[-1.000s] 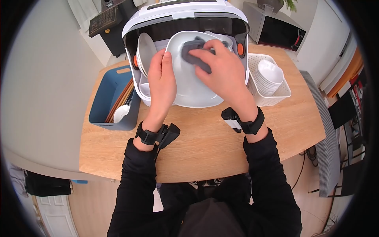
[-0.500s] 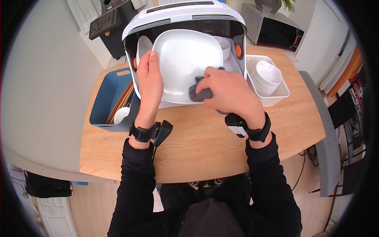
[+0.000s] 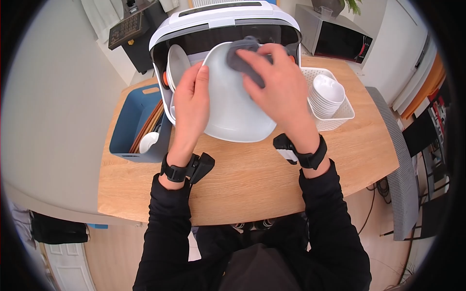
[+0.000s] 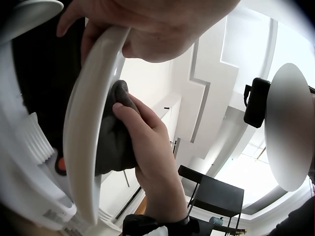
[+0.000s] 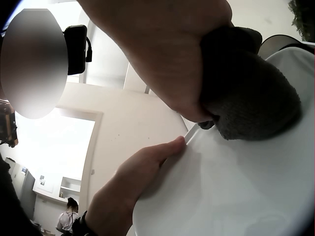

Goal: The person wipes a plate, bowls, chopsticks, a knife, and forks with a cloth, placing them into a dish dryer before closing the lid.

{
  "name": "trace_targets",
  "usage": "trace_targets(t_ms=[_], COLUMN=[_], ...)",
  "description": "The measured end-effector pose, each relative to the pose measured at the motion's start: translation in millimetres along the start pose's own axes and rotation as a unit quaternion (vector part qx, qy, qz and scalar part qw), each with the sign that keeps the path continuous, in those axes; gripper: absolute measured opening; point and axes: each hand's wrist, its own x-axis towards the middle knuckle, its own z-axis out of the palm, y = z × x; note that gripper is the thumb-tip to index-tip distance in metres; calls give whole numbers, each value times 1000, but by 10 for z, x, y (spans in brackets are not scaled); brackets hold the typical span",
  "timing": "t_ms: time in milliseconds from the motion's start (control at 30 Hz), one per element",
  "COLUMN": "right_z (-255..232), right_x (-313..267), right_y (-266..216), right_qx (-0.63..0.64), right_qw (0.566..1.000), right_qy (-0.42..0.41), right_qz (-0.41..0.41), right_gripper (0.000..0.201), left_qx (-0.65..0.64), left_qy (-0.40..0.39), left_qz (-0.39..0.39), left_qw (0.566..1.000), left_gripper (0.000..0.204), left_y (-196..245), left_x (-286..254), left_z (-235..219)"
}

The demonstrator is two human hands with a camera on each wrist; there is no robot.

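Note:
A large white plate (image 3: pixel 233 104) is held tilted in front of the white dish cabinet (image 3: pixel 225 13). The left hand (image 3: pixel 191 104) grips its left edge, thumb on the face. Bunched in the right hand (image 3: pixel 281 82), a dark grey cloth (image 3: pixel 241 54) lies against the upper part of the plate. From the left wrist camera, the plate (image 4: pixel 88 132) appears edge-on, with the cloth (image 4: pixel 114 142) pressed to its face. In the right wrist view the cloth (image 5: pixel 256 98) covers the right fingertips, and the left hand (image 5: pixel 133 182) pinches the rim.
Inside the cabinet at left stand white plates (image 3: pixel 177 65). A blue bin (image 3: pixel 131 121) with chopsticks and a white spoon-like piece is on the left of the wooden table (image 3: pixel 242 194). At right, a white basket (image 3: pixel 342 116) holds stacked white bowls (image 3: pixel 327 94); a microwave (image 3: pixel 335 36) stands behind.
Since half a second ago, the plate has tipped and shifted right and lower. The right hand with the cloth has moved from the plate's lower right up to its top; the left hand still grips the edge.

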Motion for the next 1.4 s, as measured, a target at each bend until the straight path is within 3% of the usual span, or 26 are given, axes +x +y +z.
trace_targets(t_ms=[33,133,267,300,400,467,567,667,767,867,1067,1400], right_z=[66,39,-4,-31,-76,-157,-363,-438,-339,-296,-358,-294], right_x=[-7,-69,-159,-163,-144,-91,9,99,170,133,118,34], right_y=[-43,-175,-192,-214,-63,121,403,467,403,292,339,691], right_qx=[32,72,211,202,101,49,139,260,269,243,306,318], right_qw=[998,992,927,908,905,924,956,955,961,968,940,920], right_qy=[1,-71,-288,-359,-413,-374,-238,-61,49,-37,-138,-188], right_qz=[-45,-77,-117,-76,-9,61,104,128,34,-49,66,132], right_gripper=[37,36,28,26,28,28,31,33,36,38,34,32], left_qx=[5,4,49,73,147,150,183,169,210,271,370,299], left_qy=[-6,12,50,60,74,71,58,37,4,-22,-7,34], left_qz=[15,29,16,20,51,63,65,100,152,231,404,440], left_qw=[1000,1000,997,995,985,984,979,980,966,934,836,846], left_gripper=[35,34,34,34,33,32,28,23,20,20,31,38], left_y=[-6,93,128,131,142,172,212,255,280,320,338,330], left_x=[-8,-74,9,18,33,47,37,7,-39,-77,-69,-12], left_z=[-1,20,-113,-137,-237,-271,-310,-275,-216,-169,-204,-262])
